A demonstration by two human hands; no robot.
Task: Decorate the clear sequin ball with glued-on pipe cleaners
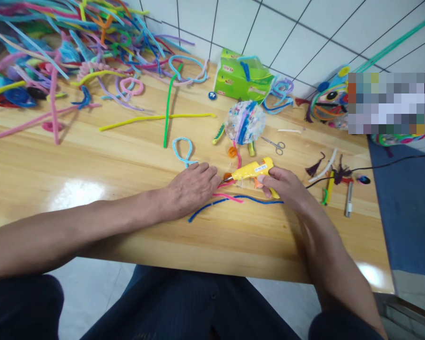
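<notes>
My right hand (283, 186) grips a yellow hot glue gun (250, 170), its metal nozzle pointing left. My left hand (193, 189) lies low on the table with its fingers bent together right by the nozzle tip. A pink pipe cleaner (228, 196) comes out from under those left fingertips, which are pressed on it; their undersides are hidden. Close to the nozzle is a small orange round piece (227, 176), partly covered. Just in front of both hands runs a dark blue pipe cleaner (248, 197). A looped light blue pipe cleaner (182, 148) lies beyond my left hand.
Behind the glue gun sits a decorated ball (245, 123), with small scissors (278, 147) beside it. A green tissue pack (241, 78) leans at the tiled wall. Many pipe cleaners (102, 42) pile up at far left. A black cord (393, 163) crosses the right side near a utility knife (349, 200).
</notes>
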